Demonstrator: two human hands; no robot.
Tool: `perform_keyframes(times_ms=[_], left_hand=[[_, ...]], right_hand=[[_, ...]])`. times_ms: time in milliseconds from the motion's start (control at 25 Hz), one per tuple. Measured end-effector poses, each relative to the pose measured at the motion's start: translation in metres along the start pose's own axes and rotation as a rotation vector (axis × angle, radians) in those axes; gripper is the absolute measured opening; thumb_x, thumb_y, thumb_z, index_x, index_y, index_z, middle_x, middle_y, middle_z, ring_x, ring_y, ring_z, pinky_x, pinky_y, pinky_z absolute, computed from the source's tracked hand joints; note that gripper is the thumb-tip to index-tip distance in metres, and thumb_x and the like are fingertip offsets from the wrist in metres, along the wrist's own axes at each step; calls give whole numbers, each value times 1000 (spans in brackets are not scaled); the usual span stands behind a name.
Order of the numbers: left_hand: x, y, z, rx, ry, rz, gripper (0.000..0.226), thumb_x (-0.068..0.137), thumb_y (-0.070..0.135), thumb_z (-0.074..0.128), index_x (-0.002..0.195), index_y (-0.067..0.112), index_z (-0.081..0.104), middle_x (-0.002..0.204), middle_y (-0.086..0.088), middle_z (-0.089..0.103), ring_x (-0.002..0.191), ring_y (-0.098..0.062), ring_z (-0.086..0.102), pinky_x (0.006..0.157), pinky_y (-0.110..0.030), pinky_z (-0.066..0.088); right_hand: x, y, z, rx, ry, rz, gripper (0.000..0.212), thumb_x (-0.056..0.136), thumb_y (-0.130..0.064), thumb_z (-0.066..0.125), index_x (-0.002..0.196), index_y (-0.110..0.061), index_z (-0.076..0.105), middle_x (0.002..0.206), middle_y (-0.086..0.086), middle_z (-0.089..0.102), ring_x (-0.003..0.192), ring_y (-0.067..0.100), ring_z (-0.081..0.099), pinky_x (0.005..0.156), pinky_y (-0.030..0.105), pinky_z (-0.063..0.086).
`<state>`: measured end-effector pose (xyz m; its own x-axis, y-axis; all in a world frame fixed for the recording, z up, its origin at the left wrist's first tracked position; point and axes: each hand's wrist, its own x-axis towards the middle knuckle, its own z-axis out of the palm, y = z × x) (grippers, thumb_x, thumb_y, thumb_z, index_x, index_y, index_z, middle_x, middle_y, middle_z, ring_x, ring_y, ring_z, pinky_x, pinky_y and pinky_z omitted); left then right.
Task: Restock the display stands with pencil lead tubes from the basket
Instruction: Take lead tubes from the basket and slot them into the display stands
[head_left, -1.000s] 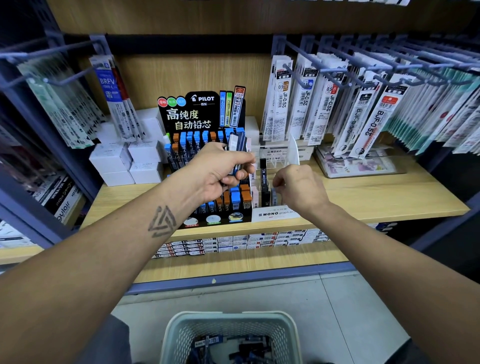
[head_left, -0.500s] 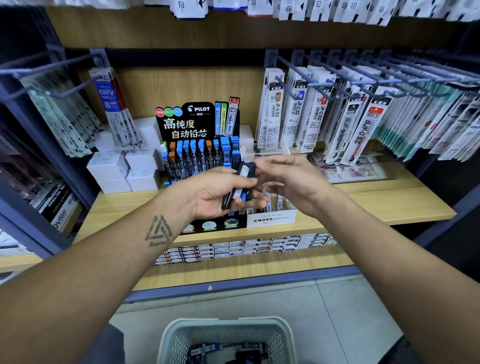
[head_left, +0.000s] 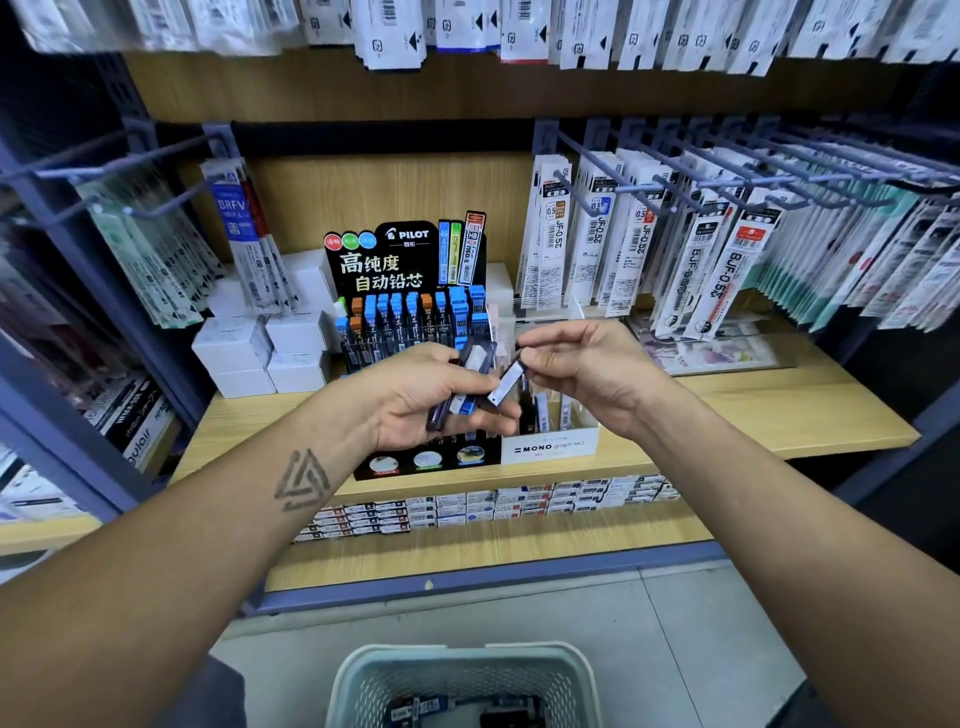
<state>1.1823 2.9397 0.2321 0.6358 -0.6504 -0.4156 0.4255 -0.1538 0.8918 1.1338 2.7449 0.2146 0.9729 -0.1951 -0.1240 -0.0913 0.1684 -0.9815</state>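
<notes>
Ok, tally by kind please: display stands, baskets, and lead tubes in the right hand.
Display stands: 2 (black Pilot stand, white Mono stand)
Basket: 1
Lead tube pinched by the right hand: 1
Total: 4
The left hand grips a bundle of tubes that I cannot count.

Both forearms are bare and sleeveless; the left forearm (head_left: 208, 545) carries a dark interlocked-triangle tattoo (head_left: 301, 480).
</notes>
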Motion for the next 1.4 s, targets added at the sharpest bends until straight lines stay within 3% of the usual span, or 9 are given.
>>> perform_keyframes(times_ms=[80,200,360,560,720,840,1000,1160,1400], left_hand=[[2,-1,-3,49,42,14,22,97,0,59,116,-9,61,97,-31,71,55,-21,67,37,-15,45],[3,1,-3,24,94,81,21,98,-1,57,118,-4,61,99,-32,69,47,-13,52,32,-13,31],[0,4,-13,31,123,97,24,97,-1,58,120,-8,60,103,-33,69,45,-11,48,31,-13,29],[1,6,-20,75,197,75,21,96,1,62,115,-6,59,98,-27,72,45,-11,47,31,-14,28],[5,13,-21,16,197,100,25,94,1,63,118,-3,58,85,-22,71,44,-10,45,31,-14,27],[9,15,-18,-2,206,112,29,95,0,62,122,-10,56,85,-22,71,45,-10,45,32,-14,27],[18,15,-13,-23,211,123,33,95,1,62,125,-12,55,83,-21,70,46,-11,45,32,-14,27],[23,15,-11,-21,212,127,36,95,1,63,126,-14,54,81,-21,70,45,-10,45,32,-14,26],[26,13,-16,-15,203,119,34,95,0,62,126,-14,54,79,-21,70,46,-11,45,33,-14,26]], right_hand=[[-1,1,3,31,-7,4,24,77,13,72,97,-1,74,79,12,74,71,18,70,69,26,58],[-3,2,13,167,-61,39,23,79,16,68,82,-7,74,76,9,74,70,17,70,69,26,60],[-1,2,27,137,-83,21,14,83,7,71,85,-7,71,77,10,73,68,18,67,65,25,58],[7,-18,7,-150,73,-140,15,87,6,69,100,0,70,78,15,74,66,20,69,65,27,60],[11,-20,-21,-508,236,-223,10,88,2,72,96,-2,73,82,12,72,68,20,68,65,24,59],[19,-18,-32,-616,318,-281,13,86,2,74,87,-10,71,83,17,72,71,25,73,73,34,62],[34,-12,-30,-654,286,-328,21,84,0,77,80,-20,71,77,8,73,70,22,74,78,39,63],[49,1,-13,-877,232,-411,13,84,-8,79,91,-19,76,78,-3,72,75,14,71,81,32,60],[56,18,-8,-1074,194,-393,11,85,-8,77,93,-15,78,89,2,75,84,18,70,87,39,58]])
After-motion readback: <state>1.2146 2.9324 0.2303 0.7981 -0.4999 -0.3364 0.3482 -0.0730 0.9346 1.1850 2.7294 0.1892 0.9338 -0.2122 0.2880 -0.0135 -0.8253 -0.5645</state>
